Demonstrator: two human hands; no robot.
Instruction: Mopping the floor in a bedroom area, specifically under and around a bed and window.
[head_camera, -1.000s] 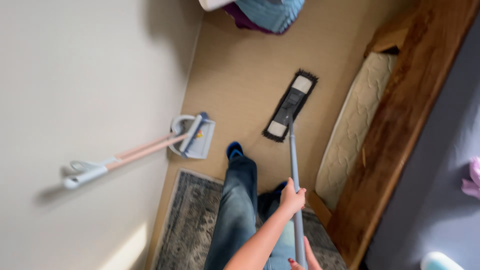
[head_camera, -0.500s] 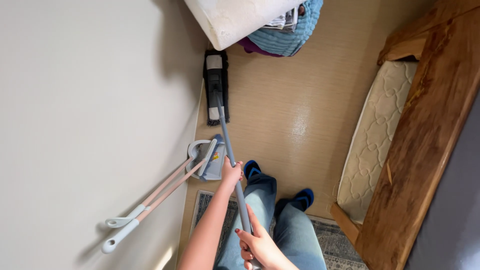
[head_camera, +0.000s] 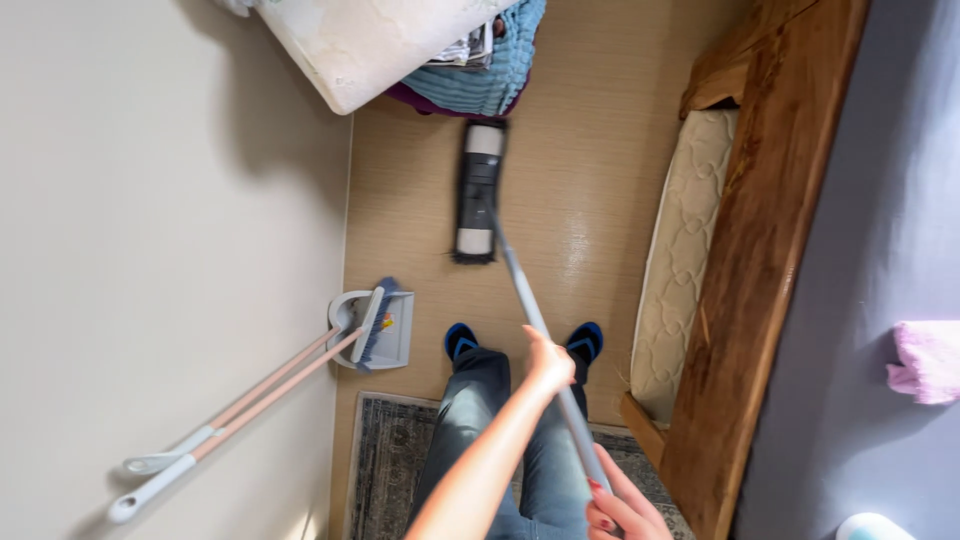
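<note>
The person stands on a tan wood-look floor (head_camera: 600, 200) and looks straight down at both hands, which grip a flat mop with a long grey metal handle (head_camera: 520, 290). The left hand (head_camera: 548, 365) is wrapped fully around the handle about halfway up, fingers closed over it, the bare forearm running down toward the lower edge of the view. The right hand (head_camera: 622, 505) is closed around the top end of the same handle at the bottom of the view, its red-painted nails showing.

The handle slants up and to the left from the hands to the black rectangular mop head (head_camera: 477, 195), which lies flat on the floor, blurred, well ahead of the blue slippers (head_camera: 461, 341). The head sits just below a pile of teal knitted fabric (head_camera: 500, 70) and near the corner of a white mattress-like slab (head_camera: 370, 45) at the top of the view.

To the left, against the cream wall (head_camera: 150, 250), a grey dustpan (head_camera: 385, 335) stands on the floor with a small brush (head_camera: 372, 322) resting in it; their pale pink handles lean down and left along the wall. A patterned grey rug (head_camera: 385, 465) lies under the person's jeans-clad legs. On the right, a brown wooden bed frame (head_camera: 770, 270) runs up the view with a cream quilted mattress (head_camera: 685, 250) beside it.
</note>
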